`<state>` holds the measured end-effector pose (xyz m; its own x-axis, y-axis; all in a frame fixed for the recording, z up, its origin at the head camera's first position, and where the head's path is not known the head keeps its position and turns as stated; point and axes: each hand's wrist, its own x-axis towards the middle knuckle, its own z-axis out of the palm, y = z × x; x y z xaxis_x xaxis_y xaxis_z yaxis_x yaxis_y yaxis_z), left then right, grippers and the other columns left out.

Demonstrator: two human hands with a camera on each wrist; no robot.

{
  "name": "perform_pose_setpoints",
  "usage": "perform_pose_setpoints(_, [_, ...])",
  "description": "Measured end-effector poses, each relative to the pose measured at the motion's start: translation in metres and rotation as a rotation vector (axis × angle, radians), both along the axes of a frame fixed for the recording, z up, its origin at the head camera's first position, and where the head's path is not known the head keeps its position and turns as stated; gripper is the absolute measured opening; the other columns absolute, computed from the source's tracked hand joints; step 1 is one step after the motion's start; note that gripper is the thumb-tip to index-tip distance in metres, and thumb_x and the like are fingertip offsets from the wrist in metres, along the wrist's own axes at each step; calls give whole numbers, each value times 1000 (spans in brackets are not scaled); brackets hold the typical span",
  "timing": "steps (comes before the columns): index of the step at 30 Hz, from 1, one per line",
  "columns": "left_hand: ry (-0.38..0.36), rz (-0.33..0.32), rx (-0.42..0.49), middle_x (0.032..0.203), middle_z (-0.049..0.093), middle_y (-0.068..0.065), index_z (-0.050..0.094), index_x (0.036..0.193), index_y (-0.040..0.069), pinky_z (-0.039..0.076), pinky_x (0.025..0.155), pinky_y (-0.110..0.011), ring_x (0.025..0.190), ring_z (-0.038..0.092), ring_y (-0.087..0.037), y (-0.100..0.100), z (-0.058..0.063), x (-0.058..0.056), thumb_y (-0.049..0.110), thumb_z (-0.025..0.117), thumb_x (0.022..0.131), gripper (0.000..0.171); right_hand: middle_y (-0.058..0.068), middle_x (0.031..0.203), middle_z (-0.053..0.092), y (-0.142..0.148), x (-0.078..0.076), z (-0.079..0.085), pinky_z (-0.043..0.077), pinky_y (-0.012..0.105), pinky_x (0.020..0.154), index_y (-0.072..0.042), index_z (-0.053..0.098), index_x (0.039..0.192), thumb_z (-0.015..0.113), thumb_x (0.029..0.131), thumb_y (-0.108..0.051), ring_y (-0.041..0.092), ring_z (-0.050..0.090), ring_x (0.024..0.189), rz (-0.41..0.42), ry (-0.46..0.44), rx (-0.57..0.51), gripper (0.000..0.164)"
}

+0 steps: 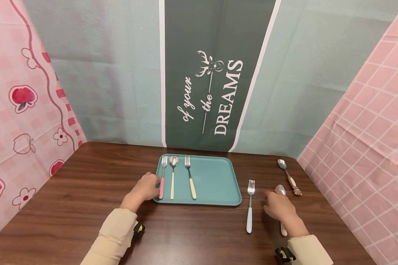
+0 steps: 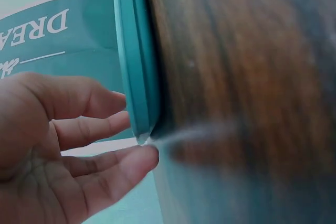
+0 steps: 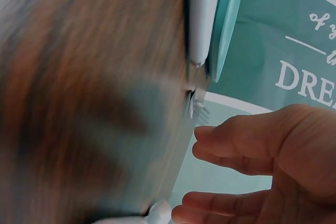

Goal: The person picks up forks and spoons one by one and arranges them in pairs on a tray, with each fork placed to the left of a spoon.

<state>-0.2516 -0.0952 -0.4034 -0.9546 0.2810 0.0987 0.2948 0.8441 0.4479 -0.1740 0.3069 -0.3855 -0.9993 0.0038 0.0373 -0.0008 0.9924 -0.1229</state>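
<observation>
My left hand [image 1: 147, 186] is at the left rim of a teal tray [image 1: 215, 180], beside the pink handle of a fork [image 1: 161, 187]. In the left wrist view its fingers are loosely bent, with fingertips right at the tray edge [image 2: 139, 77]. On the tray also lie a cream-handled spoon [image 1: 173, 176] and a cream-handled fork [image 1: 191, 180]. Over a pale-handled spoon [image 1: 280, 189] hovers my right hand [image 1: 280, 208], hiding the spoon's middle. The right wrist view shows thumb and fingers apart, nothing between them. Left of that hand lies a white-handled fork [image 1: 250, 209].
A spoon with a brown and pink handle [image 1: 290, 178] lies at the far right of the brown wooden table [image 1: 199, 228]. Behind the table hangs a green cloth with lettering [image 1: 215, 92]. Pink patterned cloths [image 1: 374, 147] flank both sides.
</observation>
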Motion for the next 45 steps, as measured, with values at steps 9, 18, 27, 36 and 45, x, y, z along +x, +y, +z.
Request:
perform_pose_setpoints(9, [-20,-32,-66,62,39,-6,44,55,6,33,53,-29,61,36,-19,-1,1,-2,0,57,65,18,22,84,53,16,9,2,40,47,58,2,56,101,60,67,-12,40,49,80,-17,-42,-5,37])
perform_pose_setpoints(18, [-102,-29,-56,68,46,-6,56,71,1,36,54,-29,63,41,-20,-1,3,-2,-8,51,62,14,16,83,56,27,17,7,40,46,62,4,57,100,58,63,-8,37,50,83,4,-126,-32,38])
perform_pose_setpoints(27, [-129,-24,-50,74,52,-8,59,78,-2,38,57,-30,66,43,-20,-4,4,-1,-9,51,61,20,16,80,56,32,25,4,40,43,60,-1,59,92,63,61,-7,30,52,75,-57,-190,-111,31])
perform_pose_setpoints(36, [-115,-43,-11,60,40,-3,49,60,5,31,49,-26,57,38,-17,-7,3,-3,-10,50,59,15,12,71,55,30,30,0,40,35,54,2,60,88,57,56,6,26,48,66,-59,-189,-148,33])
perform_pose_setpoints(45, [-101,-52,-5,54,31,-1,39,53,9,28,46,-24,52,33,-15,-9,1,-4,-9,49,58,21,14,68,54,27,31,-2,39,30,45,3,59,78,53,56,9,25,49,59,-84,-155,-164,23])
